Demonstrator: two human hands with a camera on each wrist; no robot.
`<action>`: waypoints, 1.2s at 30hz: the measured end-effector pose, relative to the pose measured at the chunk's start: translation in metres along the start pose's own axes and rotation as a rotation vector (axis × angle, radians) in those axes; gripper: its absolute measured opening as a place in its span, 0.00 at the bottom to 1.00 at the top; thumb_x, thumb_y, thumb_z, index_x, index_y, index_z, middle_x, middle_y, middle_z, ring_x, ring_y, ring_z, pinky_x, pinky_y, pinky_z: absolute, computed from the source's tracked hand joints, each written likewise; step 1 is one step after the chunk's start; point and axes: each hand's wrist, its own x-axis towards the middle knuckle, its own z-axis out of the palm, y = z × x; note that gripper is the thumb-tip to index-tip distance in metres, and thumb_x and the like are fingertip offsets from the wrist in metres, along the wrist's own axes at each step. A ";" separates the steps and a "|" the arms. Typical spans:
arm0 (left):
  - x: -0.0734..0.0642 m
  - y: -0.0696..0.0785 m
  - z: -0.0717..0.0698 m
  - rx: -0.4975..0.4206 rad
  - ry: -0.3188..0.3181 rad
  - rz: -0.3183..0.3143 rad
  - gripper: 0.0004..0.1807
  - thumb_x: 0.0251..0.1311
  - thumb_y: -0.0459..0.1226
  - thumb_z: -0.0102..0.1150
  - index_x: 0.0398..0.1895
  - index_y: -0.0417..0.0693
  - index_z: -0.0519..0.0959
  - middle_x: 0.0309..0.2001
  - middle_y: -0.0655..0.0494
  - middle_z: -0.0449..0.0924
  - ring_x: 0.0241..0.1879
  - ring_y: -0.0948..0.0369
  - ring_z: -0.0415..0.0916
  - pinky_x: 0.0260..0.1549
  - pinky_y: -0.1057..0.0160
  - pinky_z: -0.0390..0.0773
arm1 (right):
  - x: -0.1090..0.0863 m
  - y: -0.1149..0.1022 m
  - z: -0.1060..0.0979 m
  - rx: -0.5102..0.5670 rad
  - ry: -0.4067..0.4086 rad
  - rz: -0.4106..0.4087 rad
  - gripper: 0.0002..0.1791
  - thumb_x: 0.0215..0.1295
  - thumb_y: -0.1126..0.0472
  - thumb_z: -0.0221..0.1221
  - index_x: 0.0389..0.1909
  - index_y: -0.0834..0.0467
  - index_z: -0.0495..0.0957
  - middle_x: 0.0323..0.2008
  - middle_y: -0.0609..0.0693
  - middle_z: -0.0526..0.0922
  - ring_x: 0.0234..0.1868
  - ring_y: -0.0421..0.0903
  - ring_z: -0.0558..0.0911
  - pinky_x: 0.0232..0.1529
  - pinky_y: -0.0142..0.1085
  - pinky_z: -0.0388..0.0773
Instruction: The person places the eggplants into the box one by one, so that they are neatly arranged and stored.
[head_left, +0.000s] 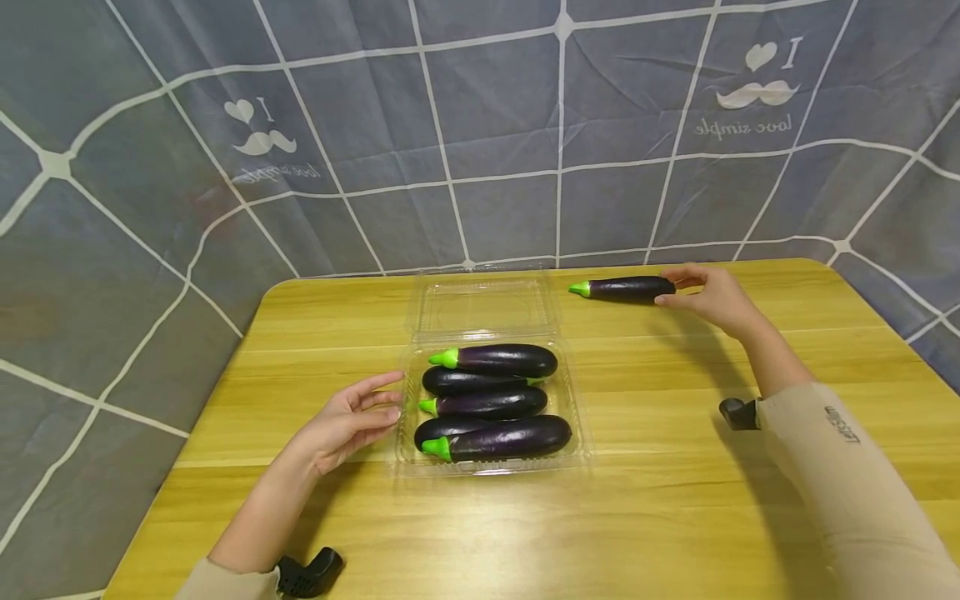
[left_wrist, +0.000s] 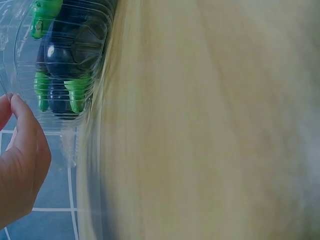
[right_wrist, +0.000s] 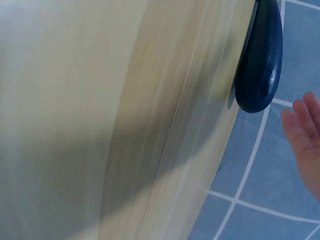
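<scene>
Near the back of the table lies a dark purple eggplant (head_left: 630,289) with a green stem end pointing left. My right hand (head_left: 712,298) is at its blunt end, thumb and fingers spread to either side. In the right wrist view, a gap shows between the extended fingers (right_wrist: 299,125) and the eggplant (right_wrist: 260,65). Several more eggplants (head_left: 510,437) fill a clear plastic clamshell container (head_left: 579,400), some stacked over others. My left hand (head_left: 348,421) is at the container's left side; in the left wrist view its thumb and finger pinch the rim.
The container's clear lid (head_left: 483,308) lies folded open toward the back of the wooden table (head_left: 645,517). A grey curtain (head_left: 502,125) with white grid lines hangs behind the table and along its sides.
</scene>
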 end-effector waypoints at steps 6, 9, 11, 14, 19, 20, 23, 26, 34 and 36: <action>0.001 -0.001 0.000 -0.019 0.005 -0.005 0.35 0.60 0.24 0.52 0.70 0.39 0.53 0.49 0.49 0.67 0.42 0.64 0.75 0.43 0.68 0.77 | 0.008 0.003 -0.002 -0.009 -0.017 0.010 0.30 0.57 0.55 0.65 0.57 0.67 0.71 0.56 0.66 0.71 0.56 0.59 0.68 0.52 0.52 0.67; 0.001 -0.002 0.000 -0.023 0.008 -0.007 0.35 0.60 0.24 0.52 0.70 0.39 0.54 0.50 0.48 0.67 0.42 0.64 0.75 0.43 0.68 0.77 | 0.012 0.006 -0.002 -0.006 -0.036 0.026 0.30 0.58 0.55 0.64 0.58 0.66 0.70 0.58 0.65 0.70 0.58 0.60 0.66 0.54 0.54 0.65; 0.002 -0.002 0.001 -0.018 0.009 -0.008 0.35 0.60 0.24 0.52 0.70 0.38 0.53 0.51 0.47 0.67 0.42 0.64 0.75 0.43 0.68 0.77 | 0.013 0.008 -0.001 -0.004 -0.044 0.039 0.30 0.58 0.55 0.64 0.59 0.66 0.70 0.58 0.65 0.70 0.59 0.61 0.65 0.55 0.55 0.64; 0.002 -0.002 0.001 -0.008 0.008 -0.007 0.35 0.60 0.24 0.52 0.70 0.37 0.52 0.52 0.46 0.66 0.42 0.64 0.74 0.44 0.68 0.77 | 0.016 0.011 0.000 0.003 -0.050 0.061 0.31 0.59 0.55 0.63 0.60 0.67 0.68 0.60 0.66 0.67 0.60 0.63 0.63 0.57 0.56 0.63; 0.002 -0.001 0.001 -0.003 0.010 -0.010 0.35 0.61 0.24 0.52 0.70 0.37 0.52 0.53 0.45 0.65 0.42 0.64 0.74 0.43 0.68 0.77 | 0.021 0.014 0.001 0.003 -0.033 0.072 0.31 0.59 0.56 0.63 0.60 0.68 0.68 0.60 0.68 0.65 0.61 0.64 0.62 0.58 0.56 0.62; 0.002 0.000 0.000 -0.003 0.012 -0.010 0.35 0.61 0.24 0.52 0.71 0.37 0.52 0.53 0.45 0.65 0.42 0.64 0.74 0.43 0.68 0.77 | 0.023 0.014 0.002 0.004 -0.033 0.073 0.31 0.59 0.56 0.63 0.60 0.67 0.68 0.60 0.68 0.65 0.61 0.64 0.62 0.58 0.56 0.62; 0.002 0.000 -0.001 -0.005 0.016 -0.010 0.35 0.61 0.24 0.52 0.70 0.38 0.52 0.52 0.46 0.65 0.42 0.64 0.74 0.43 0.68 0.77 | 0.028 0.015 0.004 0.002 -0.042 0.077 0.31 0.59 0.57 0.63 0.60 0.67 0.68 0.60 0.68 0.65 0.61 0.64 0.62 0.58 0.56 0.62; 0.002 -0.001 -0.001 -0.010 0.019 -0.007 0.35 0.60 0.24 0.52 0.70 0.38 0.53 0.51 0.48 0.66 0.42 0.64 0.74 0.43 0.67 0.77 | 0.031 0.017 0.007 -0.006 -0.055 0.087 0.31 0.59 0.56 0.63 0.60 0.66 0.68 0.60 0.68 0.64 0.61 0.64 0.62 0.59 0.56 0.61; 0.001 -0.001 -0.001 -0.026 0.015 -0.008 0.34 0.60 0.24 0.52 0.70 0.39 0.54 0.50 0.47 0.67 0.42 0.63 0.74 0.43 0.67 0.77 | 0.037 0.023 0.014 -0.021 -0.058 0.099 0.32 0.58 0.57 0.64 0.61 0.66 0.67 0.60 0.69 0.64 0.60 0.65 0.62 0.60 0.56 0.58; 0.001 -0.001 -0.001 -0.027 0.012 -0.007 0.35 0.60 0.24 0.52 0.70 0.38 0.54 0.50 0.48 0.67 0.41 0.63 0.74 0.43 0.68 0.77 | 0.037 0.024 0.015 -0.022 -0.057 0.103 0.33 0.58 0.56 0.64 0.61 0.66 0.67 0.60 0.69 0.64 0.60 0.65 0.62 0.60 0.56 0.58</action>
